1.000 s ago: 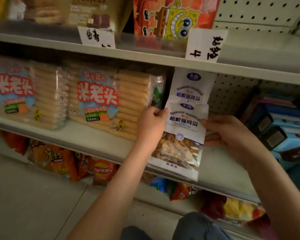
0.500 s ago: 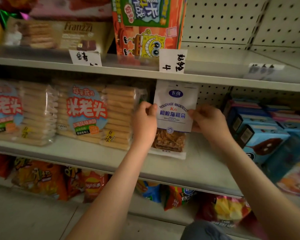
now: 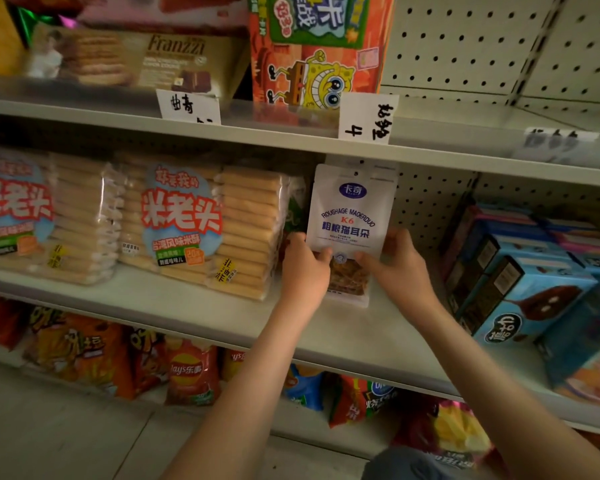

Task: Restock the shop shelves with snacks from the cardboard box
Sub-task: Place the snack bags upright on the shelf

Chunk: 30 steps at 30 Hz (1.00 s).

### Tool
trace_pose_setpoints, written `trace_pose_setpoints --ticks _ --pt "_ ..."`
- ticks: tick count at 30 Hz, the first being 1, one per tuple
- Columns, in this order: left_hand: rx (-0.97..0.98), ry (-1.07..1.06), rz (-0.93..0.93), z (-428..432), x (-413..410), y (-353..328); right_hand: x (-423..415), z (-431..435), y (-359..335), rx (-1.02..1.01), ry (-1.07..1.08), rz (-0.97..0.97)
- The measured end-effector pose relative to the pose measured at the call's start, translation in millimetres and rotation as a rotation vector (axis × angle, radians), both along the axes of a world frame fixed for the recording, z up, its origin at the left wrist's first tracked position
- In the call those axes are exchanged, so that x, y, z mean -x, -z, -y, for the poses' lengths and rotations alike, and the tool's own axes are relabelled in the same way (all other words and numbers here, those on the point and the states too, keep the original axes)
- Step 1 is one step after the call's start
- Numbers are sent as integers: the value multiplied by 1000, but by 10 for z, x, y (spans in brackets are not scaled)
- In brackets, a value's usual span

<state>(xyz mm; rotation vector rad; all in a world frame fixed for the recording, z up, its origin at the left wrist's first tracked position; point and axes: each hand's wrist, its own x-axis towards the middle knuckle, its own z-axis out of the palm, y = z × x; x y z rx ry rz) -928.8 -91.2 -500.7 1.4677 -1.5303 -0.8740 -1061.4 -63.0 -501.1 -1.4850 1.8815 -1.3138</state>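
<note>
L grip [image 3: 303, 268] & R grip [image 3: 400, 268] both pinching the white snack pouch [image 3: 352, 216] by its lower sides, thumbs in front. Pouch stands upright on the shelf [image 3: 354, 330], just right of the rice-cracker pack [image 3: 201, 230]; long axis vertical, dead btwn yr grips, neither nearer.

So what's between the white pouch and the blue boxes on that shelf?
Head view: no product, just bare shelf and pegboard, with the right hand gripping the white pouch.

Snack pouch [image 3: 351, 216] upright on middle shelf [image 3: 174, 306]
</note>
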Motion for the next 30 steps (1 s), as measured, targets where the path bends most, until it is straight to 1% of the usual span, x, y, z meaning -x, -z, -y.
trace_pose_setpoints --ticks 2,5,8,10,14,23,27,30 --pt "-66 16 31 26 -7 72 -9 12 57 -26 6 -24" --pt "-90 26 44 43 0 98 7 57 132 -70 20 -44" --pt "-94 32 38 60 -3 103 38 141 218 -244 -70 -77" --pt "-94 42 37 68 -13 106 66 198 276 -312 -126 -33" --pt "-93 44 34 77 -14 119 92 260 316 -299 -169 67" --pt "-61 28 53 83 22 165 163 285 327 -272 -246 81" --pt "-64 32 73 135 43 198 189 290 241 -320 -306 46" --pt "-108 26 82 137 50 176 187 258 102 -372 -371 98"
